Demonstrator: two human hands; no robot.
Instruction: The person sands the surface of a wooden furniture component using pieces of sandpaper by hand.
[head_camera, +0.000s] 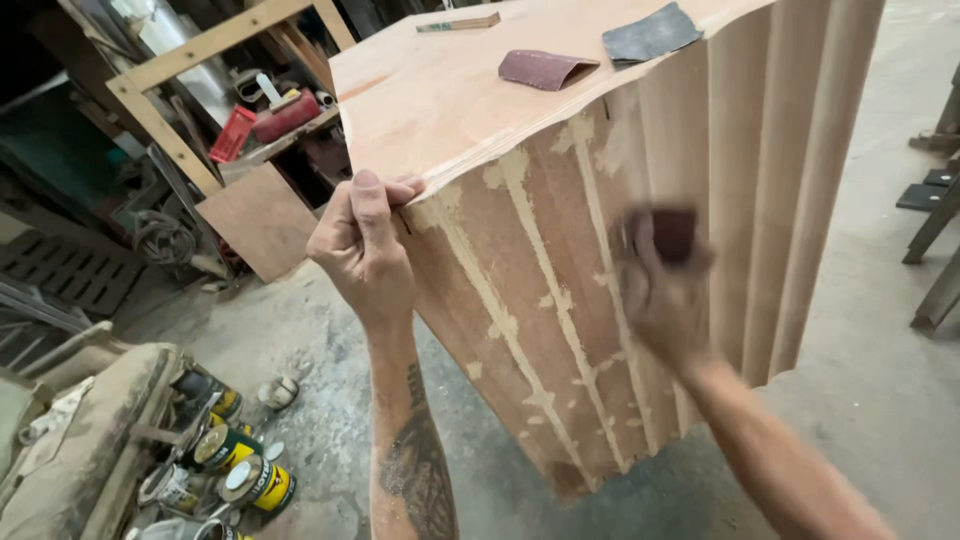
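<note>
Dusty concrete floor (300, 340) and cluttered workshop shelving frame a tall wooden cabinet (560, 330) with a fluted, scalloped side streaked with pale filler. At its upper corner the left hand (362, 245) grips the edge of the plywood top, fingers (405, 188) curled over the rim and thumb along the side, apparently to steady the piece against the rubbing. Right of those fingers, the right hand (665, 290) is pressed against a flute, motion-blurred, its fingers closed around a dark reddish sanding pad (672, 232) held flat to the wood. Beyond both hands, on the cabinet's top, lie a folded maroon sheet of sandpaper (545, 68), a grey sheet (650, 35) and a slim wooden strip (458, 22), within reach as spares. Below the left hand, several yellow-labelled tins (250, 480) stand on the floor beside a dust-coated seat (90, 430). A loose plywood panel (262, 218) leans against the shelving behind.
</note>
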